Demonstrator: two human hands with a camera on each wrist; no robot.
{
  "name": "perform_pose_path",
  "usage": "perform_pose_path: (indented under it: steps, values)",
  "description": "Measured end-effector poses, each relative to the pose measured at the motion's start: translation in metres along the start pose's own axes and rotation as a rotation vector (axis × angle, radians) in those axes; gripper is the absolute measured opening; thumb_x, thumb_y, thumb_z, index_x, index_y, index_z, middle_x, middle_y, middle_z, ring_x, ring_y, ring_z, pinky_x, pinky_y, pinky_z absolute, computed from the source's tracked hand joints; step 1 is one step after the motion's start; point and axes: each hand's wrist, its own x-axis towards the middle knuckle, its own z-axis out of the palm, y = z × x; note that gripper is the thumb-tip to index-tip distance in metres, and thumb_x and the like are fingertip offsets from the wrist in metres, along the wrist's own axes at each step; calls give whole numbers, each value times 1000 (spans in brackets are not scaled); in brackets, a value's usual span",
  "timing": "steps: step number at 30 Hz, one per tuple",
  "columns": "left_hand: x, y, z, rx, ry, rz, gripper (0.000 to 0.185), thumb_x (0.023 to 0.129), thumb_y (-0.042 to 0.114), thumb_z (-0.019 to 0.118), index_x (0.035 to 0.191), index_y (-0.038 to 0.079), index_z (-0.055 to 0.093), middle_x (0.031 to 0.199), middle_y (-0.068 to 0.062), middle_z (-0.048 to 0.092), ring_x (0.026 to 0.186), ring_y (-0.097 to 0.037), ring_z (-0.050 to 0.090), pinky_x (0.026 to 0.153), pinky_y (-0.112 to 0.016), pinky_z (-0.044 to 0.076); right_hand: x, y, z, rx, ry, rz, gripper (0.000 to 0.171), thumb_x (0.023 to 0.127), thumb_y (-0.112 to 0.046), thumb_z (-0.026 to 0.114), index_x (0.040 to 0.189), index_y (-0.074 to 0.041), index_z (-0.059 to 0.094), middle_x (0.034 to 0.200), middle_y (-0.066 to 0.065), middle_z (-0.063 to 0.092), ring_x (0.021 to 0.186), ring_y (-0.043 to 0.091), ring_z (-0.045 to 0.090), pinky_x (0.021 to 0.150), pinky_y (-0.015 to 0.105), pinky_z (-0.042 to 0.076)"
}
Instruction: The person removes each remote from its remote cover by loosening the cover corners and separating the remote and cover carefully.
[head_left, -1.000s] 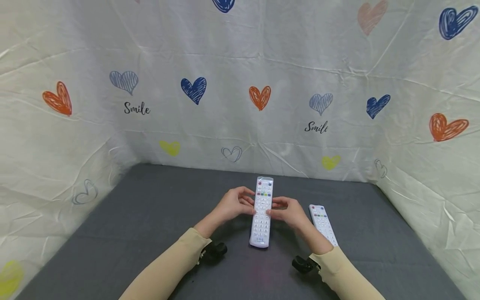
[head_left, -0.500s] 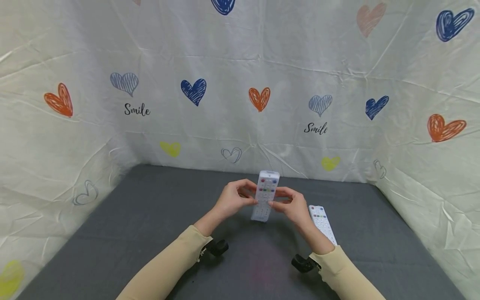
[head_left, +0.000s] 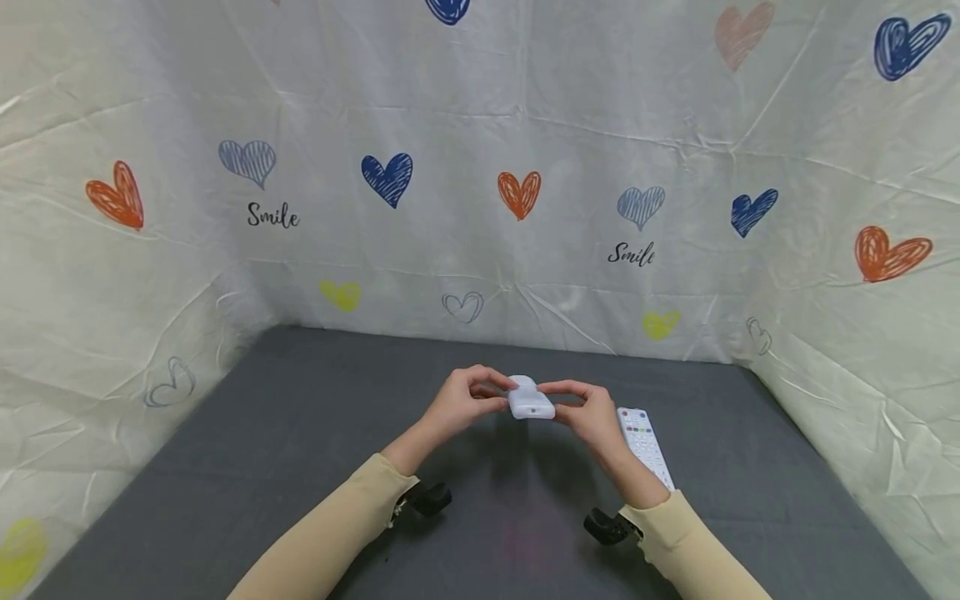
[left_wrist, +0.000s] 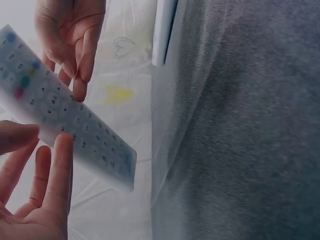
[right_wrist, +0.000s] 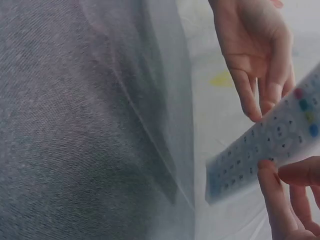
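Pinching the white remote [head_left: 531, 400] by its long edges w/ both hands, left [head_left: 459, 403] & right [head_left: 589, 414], up off the bench [head_left: 300, 417], I'd keep fingers clamped evenly so it pivots w/o slipping near the 2nd remote [head_left: 643, 442].

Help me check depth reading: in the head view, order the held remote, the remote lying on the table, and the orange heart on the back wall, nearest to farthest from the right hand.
1. Held remote: pinched by the right hand.
2. Lying remote: just right of that hand, on the table.
3. Orange heart: high on the back wall.
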Motion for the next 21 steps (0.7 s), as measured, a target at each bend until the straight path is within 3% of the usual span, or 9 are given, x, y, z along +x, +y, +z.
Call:
perform_pose_path:
  steps: [4, 10, 17, 21]
  values:
    - [-2, -6, 0, -32, -14, -8, 17, 89, 9, 64, 103, 0, 69, 108, -18, 60, 86, -27, 69, 83, -51, 54, -1, 3, 3, 22, 4, 37, 23, 84, 4, 58, 102, 3, 72, 113, 19, 66, 76, 11, 67, 74, 33, 58]
    - [-3, -12, 1, 91, -6, -80, 20, 82, 24, 75, 98, 11, 72, 102, -7, 65, 84, -19, 67, 75, -33, 55, -6, 2, 5, 75, -40, 70, 21, 87, -5, 64, 103, 8, 69, 105, 20, 67, 82, 17, 70, 80, 39, 57]
    - [-6, -13, 6, 50, 6, -133, 37, 74, 13, 81, 106, 7, 63, 104, -14, 63, 85, -23, 67, 72, -33, 56, -20, -14, 6, -103, -21, 49, 26, 79, -4, 73, 102, 5, 68, 106, 20, 66, 89, 15, 60, 74, 29, 55]
    - [-7, -14, 10, 33, 22, -167, 52, 70, 8, 82, 116, 5, 58, 106, -16, 60, 85, -23, 69, 73, -35, 57, -15, 1, 7, -100, -2, 66, 35, 77, -7, 77, 110, 0, 67, 112, 18, 65, 100, 26, 60, 76, 31, 56]
